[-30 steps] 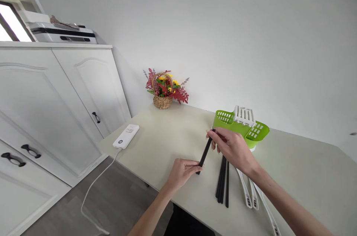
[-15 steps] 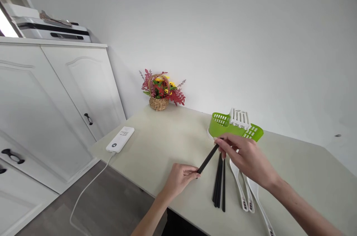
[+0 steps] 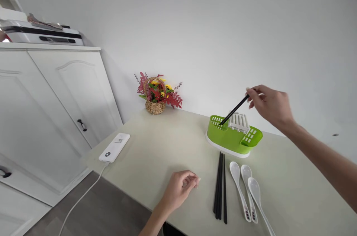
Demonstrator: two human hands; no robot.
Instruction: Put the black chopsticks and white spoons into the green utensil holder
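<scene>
The sorting looks partway along at most: the green holder (image 3: 227,138), near the desk's (image 3: 164,139) far edge by the wall, has the lower ends of the black chopsticks (image 3: 236,108), apparently a pair, inside its left compartment, while their upper ends are pinched between the thumb and fingers of the right hand (image 3: 269,104). That placing seems unfinished, since they lean at a slant and are not let go. Outside it, the loose chopsticks (image 3: 219,191), about four, lie between the holder and the near edge, and three white spoons (image 3: 246,171) lie just right of them, one handle running out of view. No utensil shows in the holder's right compartment, though its floor is partly hidden. The left hand (image 3: 177,189), loosely curled near the near edge, holds nothing visible; whether its fingertips meet, I cannot tell.
</scene>
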